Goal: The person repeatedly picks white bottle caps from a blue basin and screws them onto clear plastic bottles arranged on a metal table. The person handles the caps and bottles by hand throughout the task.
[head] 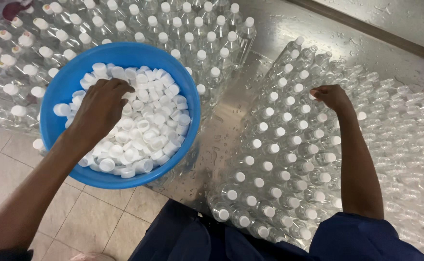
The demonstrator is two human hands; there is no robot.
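- The wet stainless-steel table (221,140) carries everything: keep your body square to it so both arms reach without leaning on the bottles.
- The block of clear plastic bottles (289,159) on your right stands packed upright; the near rows wear white caps, the far right rows look open, though glare makes that hard to confirm. Work along one row at a time so none gets skipped.
- A second block of capped clear bottles (183,34) stands behind and to the left, touching the basin.
- The round blue plastic basin (62,87) sits at the table's left edge, over the tiled floor (91,217), and holds a deep heap of loose white screw caps (149,130).
- Your left hand (101,108) is down in that heap, fingers curled onto the caps; take only a small handful.
- Your right hand (332,96) is pinched shut over a bottle top in the far rows; I cannot tell whether it holds a cap. Seat each cap level before turning.
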